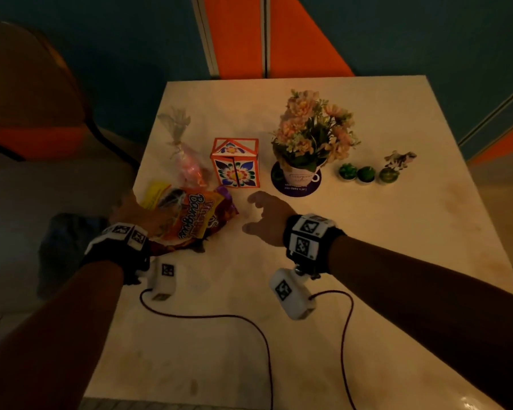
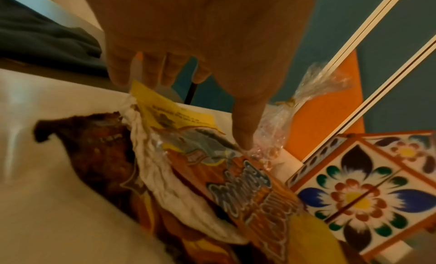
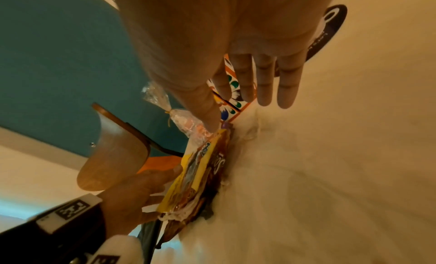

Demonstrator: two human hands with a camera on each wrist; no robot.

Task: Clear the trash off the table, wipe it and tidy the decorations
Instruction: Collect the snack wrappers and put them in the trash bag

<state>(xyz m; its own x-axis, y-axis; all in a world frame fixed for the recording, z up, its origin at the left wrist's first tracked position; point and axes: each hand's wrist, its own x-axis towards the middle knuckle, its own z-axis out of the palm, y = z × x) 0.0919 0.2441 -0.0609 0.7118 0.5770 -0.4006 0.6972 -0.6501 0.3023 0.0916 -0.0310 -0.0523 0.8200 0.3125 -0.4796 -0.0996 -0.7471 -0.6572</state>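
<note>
near the left edge of the pale table (image 1: 367, 261), the left hand (image 1: 131, 213) holds a bunch of snack wrappers (image 1: 190, 217), fingers behind them and thumb (image 2: 245, 133) lying along the front, with a crumpled white tissue (image 2: 165, 165) tucked among them. just right of the wrappers the right hand (image 1: 268, 216) hovers over the tabletop, fingers (image 3: 265, 85) straight and spread, holding nothing. beyond the hands stand a clear tied candy bag (image 1: 187, 161), a flower-patterned box (image 1: 236, 162), a flower pot (image 1: 304, 170) on a dark coaster (image 1: 296, 189), and three small green plants (image 1: 365, 173).
</note>
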